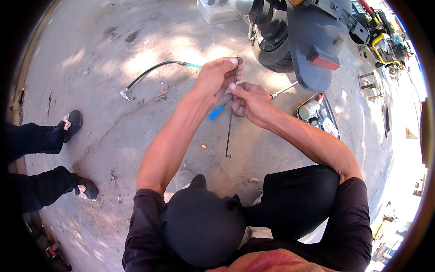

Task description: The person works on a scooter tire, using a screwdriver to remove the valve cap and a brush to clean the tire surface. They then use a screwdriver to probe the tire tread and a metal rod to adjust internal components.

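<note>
A thin dark metal rod (229,133) with a small hooked bend at its lower end runs up through both my hands. My left hand (216,77) pinches it near the top between thumb and fingers. Just below and to the right, my right hand (250,102) closes on the rod, thumb pressed along it. On the ground behind my left hand lies a black cable (147,68) with a light blue section and a pale end piece. Below the hands is a blue object (216,113), its kind unclear. A thin metal shaft with a red part (284,90) shows beyond my right hand.
The rear of a motorbike stands ahead, with a dark fender (310,27) and red reflector (324,60). To the right, a tray (336,121) holds a jar (309,109) and small items. Another person's shoes (72,126) are at left on the concrete ground (104,99).
</note>
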`<state>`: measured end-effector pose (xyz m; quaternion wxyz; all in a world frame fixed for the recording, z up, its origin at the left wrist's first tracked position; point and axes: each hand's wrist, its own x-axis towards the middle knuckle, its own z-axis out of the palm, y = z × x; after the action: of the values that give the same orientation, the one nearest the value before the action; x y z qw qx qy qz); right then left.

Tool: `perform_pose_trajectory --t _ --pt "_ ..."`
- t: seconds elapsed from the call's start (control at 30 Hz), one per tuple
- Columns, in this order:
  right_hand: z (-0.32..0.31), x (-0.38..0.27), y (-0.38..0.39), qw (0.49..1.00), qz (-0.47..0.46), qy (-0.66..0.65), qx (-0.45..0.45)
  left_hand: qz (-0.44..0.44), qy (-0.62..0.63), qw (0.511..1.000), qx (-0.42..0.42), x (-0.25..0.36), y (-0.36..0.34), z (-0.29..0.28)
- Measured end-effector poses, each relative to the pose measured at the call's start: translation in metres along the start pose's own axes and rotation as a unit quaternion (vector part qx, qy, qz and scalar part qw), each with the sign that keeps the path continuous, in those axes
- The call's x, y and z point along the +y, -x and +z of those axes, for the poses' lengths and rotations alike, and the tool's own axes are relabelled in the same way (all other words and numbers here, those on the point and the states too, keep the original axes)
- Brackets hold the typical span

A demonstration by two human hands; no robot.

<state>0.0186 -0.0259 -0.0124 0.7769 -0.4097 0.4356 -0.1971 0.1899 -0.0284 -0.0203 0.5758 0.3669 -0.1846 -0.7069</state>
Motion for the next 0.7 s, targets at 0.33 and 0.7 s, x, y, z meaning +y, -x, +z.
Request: perform_pose_trajectory --t 0.33,0.7 --pt "-0.051 -0.020 0.023 0.986 -0.034 0.109 0.119 0.236 -0.431 0.867 0.078 0.099 -0.002 -0.039" --pt "-0.088 -0.037 0.064 0.905 -0.121 0.285 0.292 0.446 -0.803 0.375 -0.125 0.039 -0.167 -0.159"
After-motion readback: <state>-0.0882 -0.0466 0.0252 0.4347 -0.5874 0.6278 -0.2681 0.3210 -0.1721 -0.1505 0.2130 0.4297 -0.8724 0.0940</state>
